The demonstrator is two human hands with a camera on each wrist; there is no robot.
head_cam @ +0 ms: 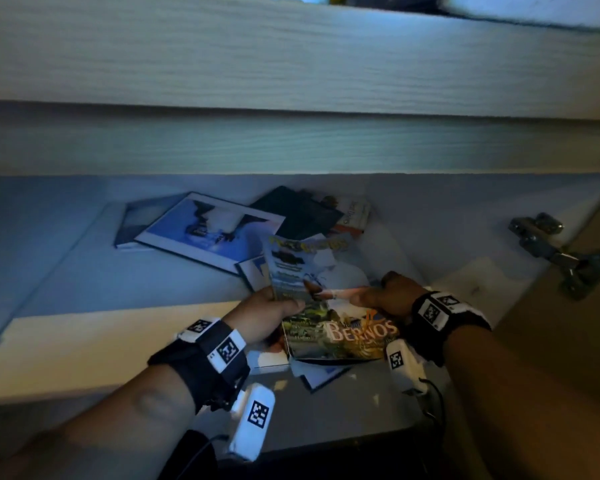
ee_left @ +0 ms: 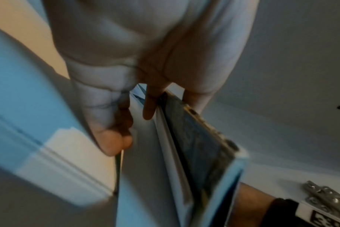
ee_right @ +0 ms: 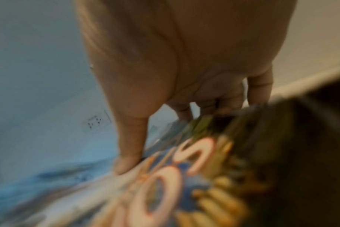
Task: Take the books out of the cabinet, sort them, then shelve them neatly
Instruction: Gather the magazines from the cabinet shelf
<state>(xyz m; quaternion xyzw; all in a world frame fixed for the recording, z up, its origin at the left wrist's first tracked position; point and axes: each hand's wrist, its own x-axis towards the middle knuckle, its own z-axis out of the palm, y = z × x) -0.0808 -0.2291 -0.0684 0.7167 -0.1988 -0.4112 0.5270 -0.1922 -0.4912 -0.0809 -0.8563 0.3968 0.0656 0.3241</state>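
Note:
Both hands hold a small stack of thin magazines (head_cam: 329,317) at the front edge of the cabinet shelf (head_cam: 84,278). My left hand (head_cam: 271,310) grips the stack's left side, one finger slipped between two of the books (ee_left: 194,153). On the right, my right hand (head_cam: 392,294) pinches the top magazine with large "BERNOS" lettering (head_cam: 357,332), thumb (ee_right: 128,153) pressed on its cover (ee_right: 165,184) and fingers underneath. Deeper on the shelf lie a blue-and-white book (head_cam: 208,230), a dark book (head_cam: 298,209) and a small pale book (head_cam: 352,213).
A thick wooden shelf board (head_cam: 291,64) runs overhead. A metal door hinge (head_cam: 565,254) sits on the right cabinet wall, close to my right wrist. More loose booklets (head_cam: 323,374) poke out under the held stack. The shelf's left half is bare board.

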